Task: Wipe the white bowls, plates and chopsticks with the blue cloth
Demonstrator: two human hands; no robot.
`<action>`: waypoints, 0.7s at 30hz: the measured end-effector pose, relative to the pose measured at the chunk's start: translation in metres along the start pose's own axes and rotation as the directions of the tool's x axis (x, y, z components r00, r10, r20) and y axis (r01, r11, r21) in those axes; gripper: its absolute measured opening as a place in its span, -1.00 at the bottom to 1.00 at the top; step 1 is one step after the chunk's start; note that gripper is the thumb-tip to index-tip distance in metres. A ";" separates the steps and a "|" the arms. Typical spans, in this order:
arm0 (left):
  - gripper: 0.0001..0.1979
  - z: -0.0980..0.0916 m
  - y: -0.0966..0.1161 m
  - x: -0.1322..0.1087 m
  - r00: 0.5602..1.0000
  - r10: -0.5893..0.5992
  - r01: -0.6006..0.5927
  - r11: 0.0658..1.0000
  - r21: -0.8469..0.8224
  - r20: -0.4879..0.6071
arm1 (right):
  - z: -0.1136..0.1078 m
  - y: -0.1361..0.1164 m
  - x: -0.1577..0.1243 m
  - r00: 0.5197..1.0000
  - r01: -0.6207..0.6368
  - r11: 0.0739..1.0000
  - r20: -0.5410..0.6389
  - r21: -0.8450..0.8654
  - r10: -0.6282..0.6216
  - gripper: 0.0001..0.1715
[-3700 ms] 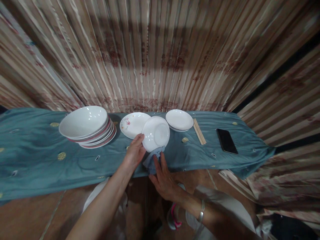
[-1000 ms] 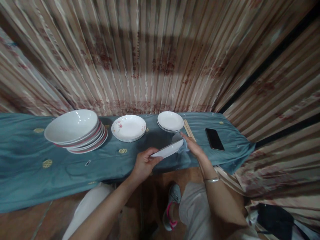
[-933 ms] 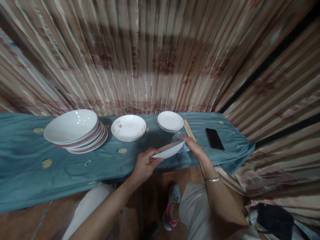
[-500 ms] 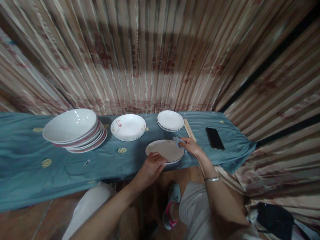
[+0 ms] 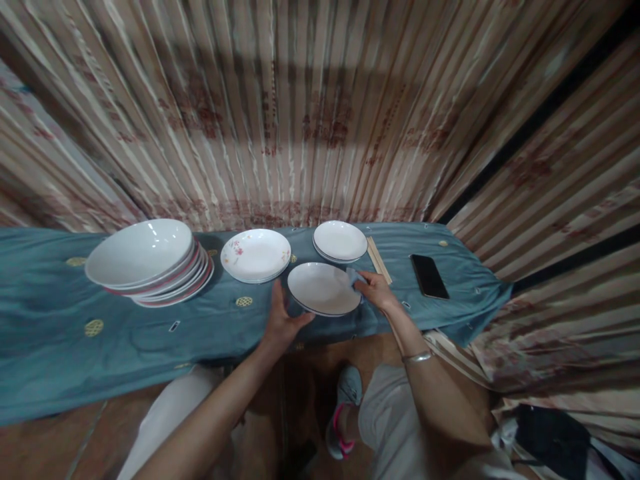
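Observation:
A white oval plate with a thin dark rim point(image 5: 323, 288) is near the front edge of the cloth-covered table. My left hand point(image 5: 283, 321) is beside its lower left side, thumb and fingers spread apart, the thumb at or very near the rim. In my right hand point(image 5: 376, 290) a small blue-grey cloth point(image 5: 354, 277) is pinched against the plate's right rim. Behind the plate sits a short stack of similar white plates point(image 5: 340, 240). To its left is a stack of white plates with a floral pattern point(image 5: 256, 255).
Large white bowls point(image 5: 143, 252) are stacked over several plates at the left. Wooden chopsticks point(image 5: 379, 260) and a black phone point(image 5: 429, 276) lie to the right on the blue-green tablecloth point(image 5: 210, 333). A pleated curtain point(image 5: 280, 120) hangs right behind the table.
The oval plate has moved back and slightly left, tilting less toward me. My left hand has left its front inner rim and opened at the plate's left side. My right hand still holds the cloth.

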State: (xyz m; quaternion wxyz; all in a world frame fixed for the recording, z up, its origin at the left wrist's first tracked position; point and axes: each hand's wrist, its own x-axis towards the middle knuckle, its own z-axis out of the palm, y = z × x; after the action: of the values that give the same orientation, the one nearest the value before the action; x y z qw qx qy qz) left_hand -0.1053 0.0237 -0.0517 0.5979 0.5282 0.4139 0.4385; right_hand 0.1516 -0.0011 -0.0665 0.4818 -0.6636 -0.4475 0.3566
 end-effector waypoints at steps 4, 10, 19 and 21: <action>-0.52 -0.006 0.012 -0.002 0.923 -0.277 0.365 0.853 -0.374 0.268 | 0.001 0.002 0.001 1.000 0.019 1.000 -0.017 -0.005 -0.019 -0.76; -0.79 -0.011 0.018 -0.003 0.903 -0.350 0.429 0.754 -0.497 0.250 | 0.005 0.011 0.004 0.994 0.103 0.975 -0.010 -0.195 -0.107 -0.79; -0.75 -0.013 0.014 -0.003 0.908 -0.370 0.418 0.800 -0.430 0.195 | 0.019 -0.009 -0.002 0.995 0.057 0.730 -0.021 -0.681 -0.097 -0.65; -0.74 -0.014 0.014 -0.004 0.910 -0.364 0.414 0.814 -0.408 0.196 | 0.023 -0.017 -0.005 0.997 0.051 0.674 -0.005 -0.737 -0.081 -0.63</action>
State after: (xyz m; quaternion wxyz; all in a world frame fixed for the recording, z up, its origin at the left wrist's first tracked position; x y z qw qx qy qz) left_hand -0.1213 0.0246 -0.0390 0.8003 0.3060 0.3697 0.3595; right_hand 0.1247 0.0039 -0.0561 0.1953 -0.7911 -0.5678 0.1166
